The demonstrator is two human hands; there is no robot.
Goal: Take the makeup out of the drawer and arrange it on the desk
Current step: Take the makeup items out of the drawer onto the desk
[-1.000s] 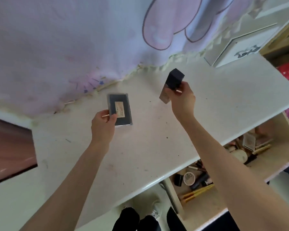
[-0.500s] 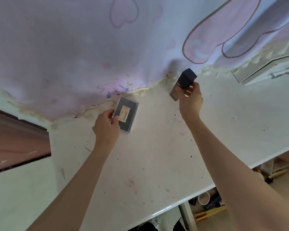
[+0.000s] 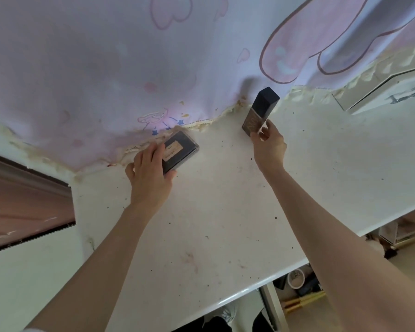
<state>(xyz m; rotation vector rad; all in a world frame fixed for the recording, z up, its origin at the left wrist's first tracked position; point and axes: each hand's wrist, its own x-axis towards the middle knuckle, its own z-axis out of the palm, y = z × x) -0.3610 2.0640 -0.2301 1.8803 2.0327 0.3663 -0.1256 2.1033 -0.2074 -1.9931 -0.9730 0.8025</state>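
Head view: left hand [image 3: 151,174] grips a flat dark compact [image 3: 179,150], fingers across its near half, thumb under the near edge. Compact lies on or just above the white worktop [image 3: 225,212] at about 11 o'clock, hard against the pink printed cloth [image 3: 130,68] hanging along the back; contact with the surface cannot be confirmed. Right hand [image 3: 268,146] pinches the lower end of a tall square bottle with dark cap [image 3: 260,113] at about 1 o'clock, bottle tilted, base at or near the worktop, near the cloth hem.

Open drawer [image 3: 304,293] at 5 o'clock, below the front edge, shows more makeup, so task judged early.

Risks:
- Bottle is tall on a narrow base; released while tilted, it would likely topple and could roll
- Grip sits low on the bottle, the capped end unsupported; it could pivot in the fingers
- Compact pushed further back could slide under the cloth hem and be hidden
- Cloth brushed by either hand could drag and knock the bottle
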